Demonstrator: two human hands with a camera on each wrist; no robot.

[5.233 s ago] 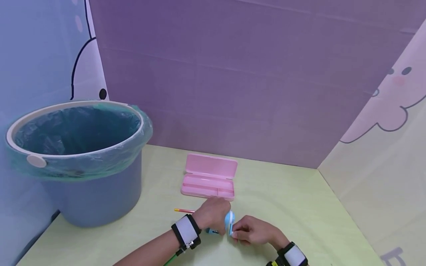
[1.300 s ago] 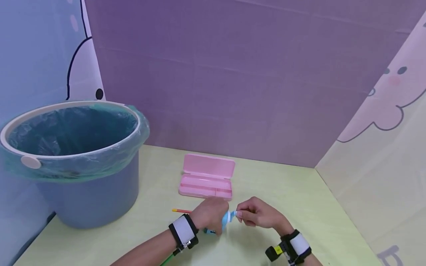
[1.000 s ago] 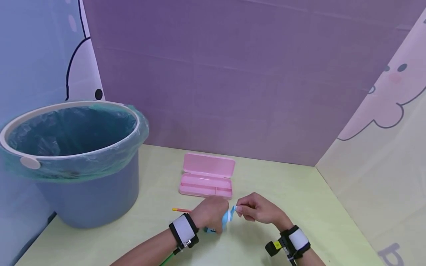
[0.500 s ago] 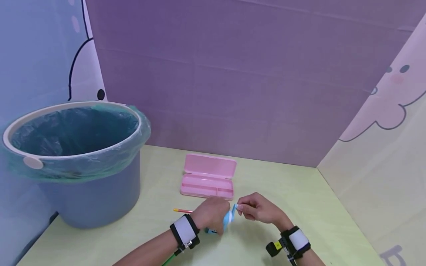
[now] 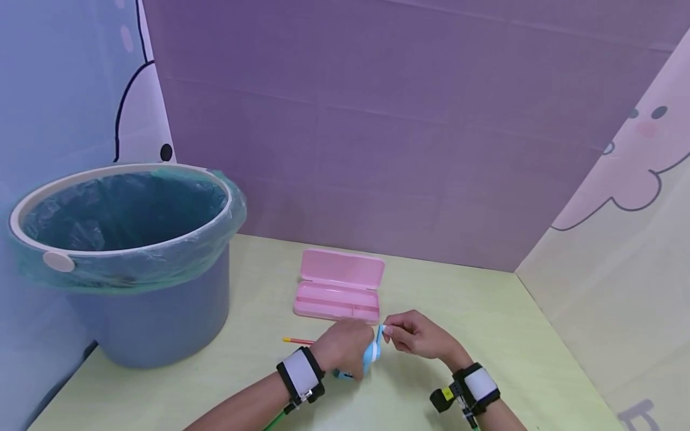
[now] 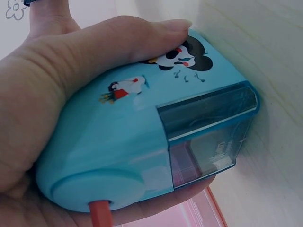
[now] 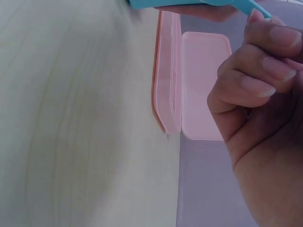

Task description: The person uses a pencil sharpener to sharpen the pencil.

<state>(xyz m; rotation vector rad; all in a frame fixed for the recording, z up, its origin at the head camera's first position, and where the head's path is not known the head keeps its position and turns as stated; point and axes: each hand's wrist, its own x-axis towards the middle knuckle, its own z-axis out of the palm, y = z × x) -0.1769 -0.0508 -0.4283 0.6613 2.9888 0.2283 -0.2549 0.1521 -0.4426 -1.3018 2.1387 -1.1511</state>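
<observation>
Pencil (image 6: 101,215) sits in sharpener (image 6: 120,135); only left wrist view shows this.

Rounded light-blue plastic pencil sharpener (image 6: 130,125), printed with cartoon figures and fitted with a transparent drawer (image 6: 208,142), gripped in the left hand (image 5: 343,345). A slim red pencil (image 6: 100,215), its outer end yellow, enters the round opening; the right hand (image 5: 419,335) pinches the upward-pointing blue crank (image 7: 248,6).
</observation>
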